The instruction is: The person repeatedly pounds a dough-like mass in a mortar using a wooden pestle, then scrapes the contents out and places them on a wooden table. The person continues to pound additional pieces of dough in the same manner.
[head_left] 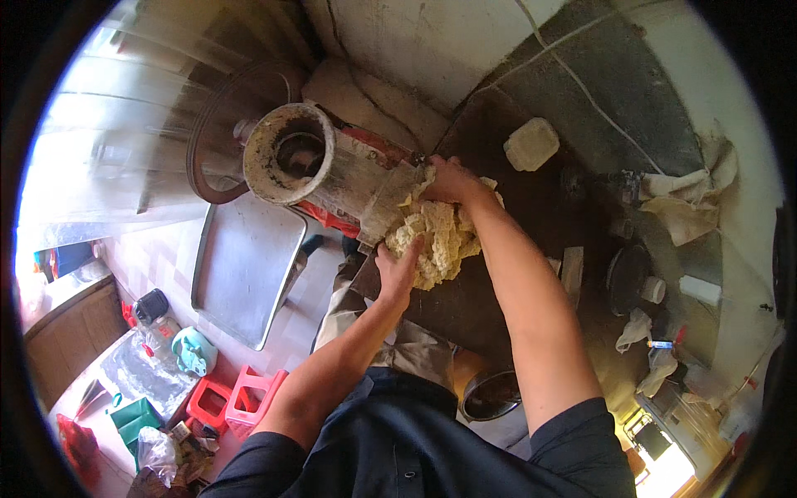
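A ragged lump of pale yellow dough bulges at the outlet end of a floury metal extruding machine. My left hand grips the lump from its near left side, thumb on top. On the far side, my right hand holds its upper part close against the machine's end, its fingertips partly hidden. A torn strip of dough hangs by that hand. The machine's round hopper opens upward, crusted around the rim; its inside is dark. Beneath the dough is a dark tabletop.
A large wheel stands beyond the hopper. Left of the machine is a metal tray. Red plastic stools sit lower left. A pale block-shaped container rests on the tabletop, with a dark round lid farther right.
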{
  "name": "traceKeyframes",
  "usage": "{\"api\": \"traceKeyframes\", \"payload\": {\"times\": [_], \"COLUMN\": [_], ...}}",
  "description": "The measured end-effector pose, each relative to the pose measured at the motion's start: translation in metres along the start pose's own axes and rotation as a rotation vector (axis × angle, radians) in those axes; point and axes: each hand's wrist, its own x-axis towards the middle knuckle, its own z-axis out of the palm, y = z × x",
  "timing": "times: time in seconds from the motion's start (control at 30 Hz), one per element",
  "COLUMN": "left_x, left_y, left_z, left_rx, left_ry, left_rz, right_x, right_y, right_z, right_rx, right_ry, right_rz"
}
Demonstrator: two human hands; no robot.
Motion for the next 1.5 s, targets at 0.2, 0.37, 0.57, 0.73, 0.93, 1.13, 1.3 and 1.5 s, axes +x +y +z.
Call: {"api": "traceKeyframes", "payload": {"times": [0.2,0.37,0.57,0.73,0.93,1.13,1.3,1.5], "left_x": [-0.007,-0.047,-0.054,-0.029,-0.03,-0.039,-0.061,-0.085], "left_y": [-0.015,-0.034,-0.004,0.031,0.019,0.021,0.011,-0.002], "left_z": [-0.007,-0.007,0.022,0.041,0.071,0.058,0.057,0.046], "left_rx": [0.146,0.489,0.713,1.007,0.916,0.86,0.99,1.147], "left_ry": [-0.089,-0.113,-0.401,-0.211,-0.271,-0.504,-0.524,-0.625], "left_rz": [0.347,0.842,1.189,1.306,1.351,1.406,1.356,1.423], "right_x": [-0.05,-0.154,-0.192,-0.164,-0.159,-0.207,-0.175,-0.216], "right_y": [0.02,0.076,0.132,0.148,0.148,0.159,0.161,0.152], "right_z": [0.011,0.086,0.166,0.193,0.173,0.101,0.084,0.168], "right_rx": [0.086,0.21,0.473,0.507,0.522,0.593,0.367,0.466], "right_ry": [0.109,0.819,1.124,1.166,1.143,1.187,0.871,1.173], "right_rz": [-0.17,-0.426,0.013,0.003,0.089,-0.07,-0.234,-0.035]}}
